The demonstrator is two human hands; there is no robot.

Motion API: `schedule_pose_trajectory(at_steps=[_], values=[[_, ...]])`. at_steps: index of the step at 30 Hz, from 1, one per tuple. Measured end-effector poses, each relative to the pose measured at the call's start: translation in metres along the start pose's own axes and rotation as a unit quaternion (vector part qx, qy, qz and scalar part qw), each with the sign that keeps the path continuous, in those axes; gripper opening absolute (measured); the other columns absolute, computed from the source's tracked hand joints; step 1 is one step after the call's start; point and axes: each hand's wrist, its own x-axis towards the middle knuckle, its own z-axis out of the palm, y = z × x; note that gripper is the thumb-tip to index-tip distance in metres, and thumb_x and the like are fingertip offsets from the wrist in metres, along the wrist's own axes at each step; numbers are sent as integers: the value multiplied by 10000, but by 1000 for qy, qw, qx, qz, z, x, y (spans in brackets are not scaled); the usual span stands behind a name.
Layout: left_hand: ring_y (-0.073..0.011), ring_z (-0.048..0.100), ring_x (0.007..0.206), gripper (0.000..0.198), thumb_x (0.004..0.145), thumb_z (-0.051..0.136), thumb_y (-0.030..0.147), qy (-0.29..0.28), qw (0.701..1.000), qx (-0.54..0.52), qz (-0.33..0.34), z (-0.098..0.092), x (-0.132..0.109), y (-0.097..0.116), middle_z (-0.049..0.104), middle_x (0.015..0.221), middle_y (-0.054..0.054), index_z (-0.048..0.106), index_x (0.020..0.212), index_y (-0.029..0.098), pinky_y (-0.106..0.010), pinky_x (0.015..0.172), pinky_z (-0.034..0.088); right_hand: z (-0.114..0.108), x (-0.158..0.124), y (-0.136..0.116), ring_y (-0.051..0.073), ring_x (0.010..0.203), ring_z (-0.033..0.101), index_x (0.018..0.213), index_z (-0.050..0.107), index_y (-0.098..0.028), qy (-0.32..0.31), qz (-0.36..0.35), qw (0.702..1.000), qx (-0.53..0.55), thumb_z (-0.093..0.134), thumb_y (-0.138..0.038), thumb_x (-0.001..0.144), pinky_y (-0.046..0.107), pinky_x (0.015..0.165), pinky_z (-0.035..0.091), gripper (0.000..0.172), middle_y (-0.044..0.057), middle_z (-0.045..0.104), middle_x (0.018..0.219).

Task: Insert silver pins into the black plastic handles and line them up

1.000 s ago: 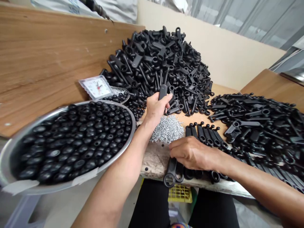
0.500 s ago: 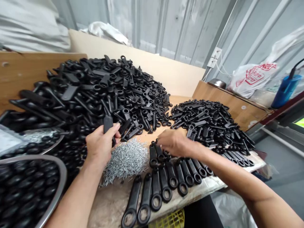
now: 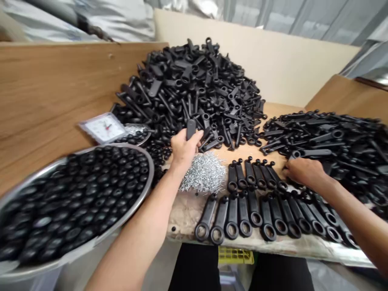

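My left hand [image 3: 184, 147] is closed around a black crank handle [image 3: 190, 128], its flat rounded end sticking up above the thumb. It is just behind a heap of small silver pins [image 3: 207, 173]. My right hand [image 3: 304, 169] is curled beside the right end of a short row of black crank handles [image 3: 250, 173], next to the right pile. Its fingertips point down, and whatever they hold is hidden. A longer front row of crank handles [image 3: 244, 214], ring ends toward me, lies along the table edge.
Behind the left hand rises a large pile of black handles [image 3: 194, 89]; another pile [image 3: 357, 149] lies at right. A metal basin [image 3: 150, 161] of black knobs stands at left, near a white clock [image 3: 106, 127]. Wooden boards [image 3: 60, 101] wall the table [image 3: 184, 218].
The view has swung left and down, showing more of the basin and a clock. My right hand has moved right, away from the short row's left end. My left hand still grips its handle.
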Motion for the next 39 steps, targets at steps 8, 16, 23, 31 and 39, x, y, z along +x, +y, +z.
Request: schedule_pose_trajectory(at_steps=[8, 16, 23, 31, 39], values=[[-58, 423, 415, 237, 684, 626, 375, -9, 999, -11, 39, -5, 2, -1, 498, 501, 24, 578, 694, 143, -181, 386, 329, -34, -5, 6, 294, 664, 615, 716, 673, -194, 33, 25, 999, 0, 514, -324, 783, 316, 470, 350, 216, 149, 656, 752], [-56, 451, 479, 212, 726, 612, 360, -36, 993, -62, 99, -17, -34, 46, 499, 555, 30, 572, 735, 151, -196, 455, 373, -89, -41, -75, 175, 736, 598, 836, 672, -203, 68, -245, 888, 382, 605, -327, 744, 263, 640, 458, 167, 18, 651, 811], [-85, 465, 459, 147, 711, 638, 350, 62, 989, -61, 123, -56, -111, 88, 534, 598, 31, 619, 758, 212, -245, 428, 385, -104, -60, -183, 152, 646, 454, 656, 598, -150, 153, -466, 860, 139, 503, -61, 721, 264, 538, 307, 146, 51, 546, 687], [-99, 591, 717, 248, 742, 620, 200, -20, 925, 338, 175, -129, -170, 15, 635, 838, 5, 578, 986, 180, -193, 718, 471, -86, -56, -222, 213, 758, 450, 704, 565, -135, 150, -577, 801, 46, 501, -134, 789, 316, 562, 328, 107, 89, 534, 787], [-120, 601, 842, 234, 817, 512, 169, -146, 904, 355, 189, -128, -189, 1, 629, 928, -48, 521, 1051, 154, -189, 763, 478, -90, -36, -206, 184, 775, 430, 755, 553, -149, 166, -538, 821, 98, 467, -93, 788, 306, 620, 338, 108, 61, 531, 817]])
